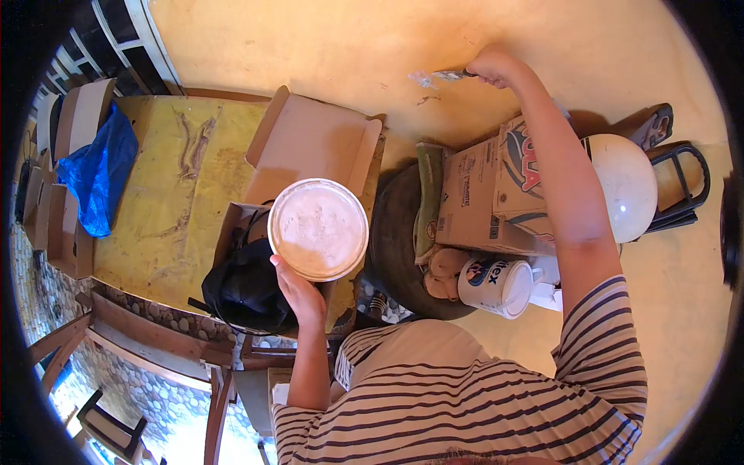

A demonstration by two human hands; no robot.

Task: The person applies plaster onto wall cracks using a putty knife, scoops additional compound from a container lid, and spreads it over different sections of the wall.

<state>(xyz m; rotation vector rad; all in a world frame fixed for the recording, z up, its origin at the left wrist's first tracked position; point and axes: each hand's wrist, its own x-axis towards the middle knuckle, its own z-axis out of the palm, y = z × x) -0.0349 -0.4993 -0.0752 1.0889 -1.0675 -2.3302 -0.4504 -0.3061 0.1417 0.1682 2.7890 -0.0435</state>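
My left hand (298, 298) holds up a round, pale tub lid or shallow tub (318, 230) by its near edge, the thumb at the rim. Its top is coated with a whitish, uneven layer; whether there is depth below is hidden. At the far side, my right arm reaches up to the orange-yellow wall (310, 43). My right hand (494, 68) is closed around the dark handle of a putty knife (449, 75), blade pointing left. Whitish paste (422, 79) shows at the blade tip, against the wall.
A yellow-topped table (163, 178) bears an open cardboard box (310, 147), a black bag (248, 291) and a blue plastic sheet (101, 170). To the right are a dark tire (395, 232), cartons (473, 190), a white bucket (492, 285) and a white rounded object (626, 186).
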